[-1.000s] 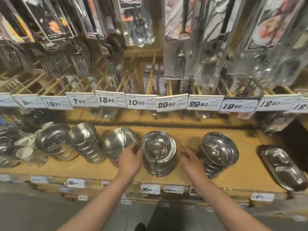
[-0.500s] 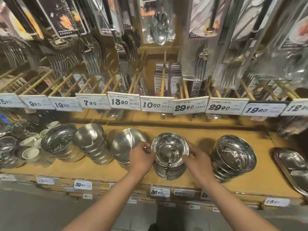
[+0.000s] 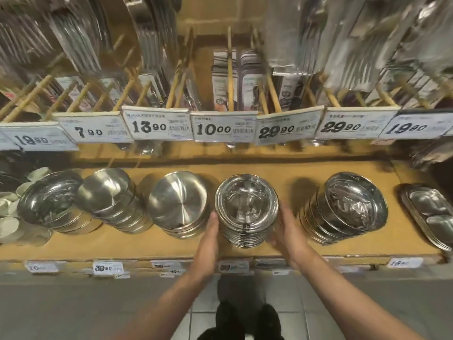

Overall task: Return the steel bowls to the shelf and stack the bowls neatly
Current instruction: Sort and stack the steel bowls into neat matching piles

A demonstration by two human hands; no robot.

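Note:
A stack of steel bowls [image 3: 246, 207] stands upright in the middle of the wooden shelf [image 3: 282, 173]. My left hand [image 3: 208, 238] lies flat against the stack's left side, fingers pointing up. My right hand [image 3: 286, 231] presses the stack's right side the same way, so the stack sits between both palms. The lower bowls of the stack are partly hidden by my hands.
Other steel bowl stacks stand to the left [image 3: 179, 204], [image 3: 107, 192], [image 3: 51, 202], and a leaning stack to the right [image 3: 353, 202]. Divided steel trays [image 3: 431, 207] lie at far right, white cups [image 3: 9, 224] at far left. Price tags [image 3: 213, 128] and hanging cutlery packs overhang the shelf.
Both hands closed in on the middle stack, touched its top rim, then slid down to its sides. The view tilted downward and came closer to the shelf.

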